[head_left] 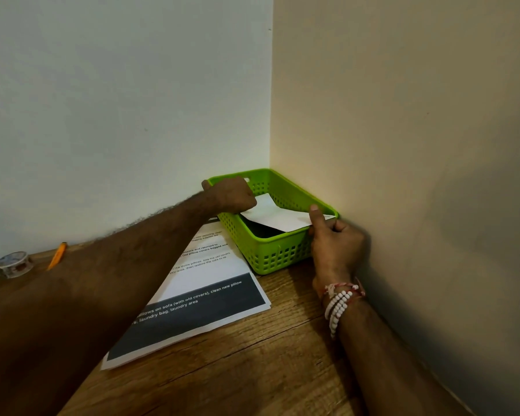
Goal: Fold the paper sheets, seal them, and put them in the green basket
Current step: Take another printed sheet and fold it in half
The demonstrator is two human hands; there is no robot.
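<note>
A green basket (270, 250) stands on the wooden table in the corner where two walls meet. A folded white paper (278, 216) lies tilted inside it, its right edge resting on the basket's rim. My left hand (230, 195) reaches over the basket's left rim and holds the paper's left end, fingers curled. My right hand (332, 238), with bead bracelets at the wrist, pinches the paper's right edge at the near right corner of the basket, thumb on top. A stack of printed paper sheets (204, 295) lies flat in front of the basket.
A roll of clear tape (14, 264) and an orange pencil (57, 255) lie at the far left of the table by the wall. Walls close in behind and to the right. Bare wooden tabletop (252, 370) stretches toward me.
</note>
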